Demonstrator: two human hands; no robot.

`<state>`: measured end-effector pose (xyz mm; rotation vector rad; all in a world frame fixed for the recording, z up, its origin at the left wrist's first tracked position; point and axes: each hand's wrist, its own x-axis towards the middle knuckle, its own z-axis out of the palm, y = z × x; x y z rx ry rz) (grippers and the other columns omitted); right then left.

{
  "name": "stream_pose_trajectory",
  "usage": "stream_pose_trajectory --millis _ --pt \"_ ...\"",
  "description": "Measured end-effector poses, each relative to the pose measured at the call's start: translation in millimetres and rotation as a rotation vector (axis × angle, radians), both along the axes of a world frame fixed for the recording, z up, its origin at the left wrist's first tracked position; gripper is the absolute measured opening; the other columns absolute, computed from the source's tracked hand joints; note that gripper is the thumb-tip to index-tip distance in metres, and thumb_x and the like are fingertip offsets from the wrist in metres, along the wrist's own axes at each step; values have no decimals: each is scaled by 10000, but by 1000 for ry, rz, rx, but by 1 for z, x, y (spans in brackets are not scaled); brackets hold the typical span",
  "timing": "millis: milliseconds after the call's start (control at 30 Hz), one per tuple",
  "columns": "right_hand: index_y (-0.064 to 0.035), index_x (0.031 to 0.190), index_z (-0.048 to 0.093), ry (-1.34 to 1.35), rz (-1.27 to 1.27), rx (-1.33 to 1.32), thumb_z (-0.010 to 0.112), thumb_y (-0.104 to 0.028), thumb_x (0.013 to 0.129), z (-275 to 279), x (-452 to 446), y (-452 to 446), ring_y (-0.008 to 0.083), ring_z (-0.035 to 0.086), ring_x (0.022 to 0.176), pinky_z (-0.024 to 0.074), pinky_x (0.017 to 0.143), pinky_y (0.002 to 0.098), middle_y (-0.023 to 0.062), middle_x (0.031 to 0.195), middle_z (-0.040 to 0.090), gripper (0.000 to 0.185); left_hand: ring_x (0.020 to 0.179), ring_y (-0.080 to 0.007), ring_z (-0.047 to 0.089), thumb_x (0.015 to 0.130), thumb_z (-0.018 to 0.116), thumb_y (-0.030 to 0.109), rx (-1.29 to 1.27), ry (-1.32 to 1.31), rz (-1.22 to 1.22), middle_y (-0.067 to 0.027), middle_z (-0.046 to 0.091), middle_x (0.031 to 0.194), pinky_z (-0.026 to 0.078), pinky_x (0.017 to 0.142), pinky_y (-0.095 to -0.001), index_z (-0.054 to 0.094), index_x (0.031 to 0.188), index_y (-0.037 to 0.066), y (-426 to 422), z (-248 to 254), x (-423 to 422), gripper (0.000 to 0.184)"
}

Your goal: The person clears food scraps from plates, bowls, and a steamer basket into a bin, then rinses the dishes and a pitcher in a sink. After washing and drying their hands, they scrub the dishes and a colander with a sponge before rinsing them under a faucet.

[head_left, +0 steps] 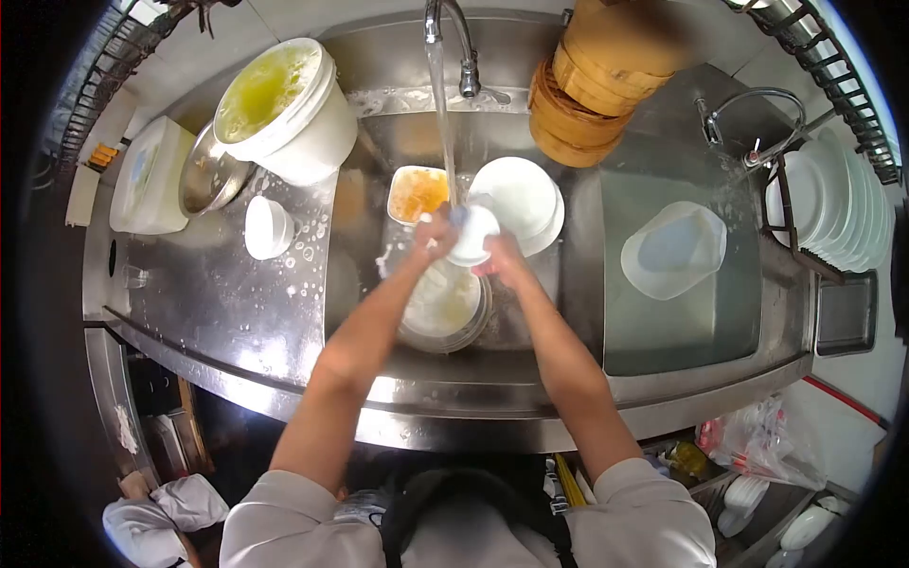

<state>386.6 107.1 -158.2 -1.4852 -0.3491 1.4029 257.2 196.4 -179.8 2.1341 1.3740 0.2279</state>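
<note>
Over the left sink basin (568, 312), a small white bowl (476, 237) is held between my hands. My right hand (502, 260) grips its right edge. At its left side my left hand (436, 235) is closed around something blurred and bluish. Water from the tap (435, 28) runs down close to the bowl. Behind it lie stacked white plates (516, 194) and a square white dish (418, 193) with orange liquid. Below my hands a round container (443, 308) holds cloudy water, partly hidden by my left forearm.
White bucket (303, 128) with greenish suds, metal bowl (212, 170) and small white bowls (269, 228) stand left. Bamboo steamers (578, 114) are behind the sink. A translucent container (674, 250) sits in the right, water-filled basin. Racked plates (833, 204) stand far right. Another person's sleeve (147, 530) shows lower left.
</note>
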Motion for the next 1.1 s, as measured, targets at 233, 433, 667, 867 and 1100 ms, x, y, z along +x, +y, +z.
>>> stream_pose_trajectory --millis 233,433,667,867,1100 --pt "-29 1187 437 -1 -76 -52 390 -362 940 18 -9 2 199 547 441 411 289 280 138 838 559 416 959 -374 556 783 556 150 511 263 -140 -203 510 1178 488 783 -449 548 1020 31 -34 50 18 265" --pt "-61 1243 404 40 27 -84 345 -499 949 9 -17 5 182 549 463 414 311 268 121 913 589 531 1056 -376 531 772 568 204 -99 245 -280 -212 480 1259 386 968 -374 652 986 33 -26 60 9 287" --pt "-83 1285 359 78 70 -80 408 -121 860 -14 -7 12 240 623 646 503 389 310 175 1050 553 429 980 -309 576 736 625 136 279 -1 203 -180 563 1127 454 807 -418 620 1007 43 -9 62 13 286" --pt "-79 1352 283 175 73 -7 406 -61 836 -14 -7 -4 282 635 775 568 502 341 171 1126 534 531 926 -396 596 691 685 133 -274 -551 337 -202 643 939 479 805 -428 553 1092 48 13 -10 -15 430" --pt "-25 1320 317 152 315 -32 442 -207 875 -11 -9 5 279 645 769 552 462 353 199 1144 543 497 901 -335 624 674 688 158 1 -57 200 -194 642 917 500 784 -393 567 1109 81 4 19 -12 457"
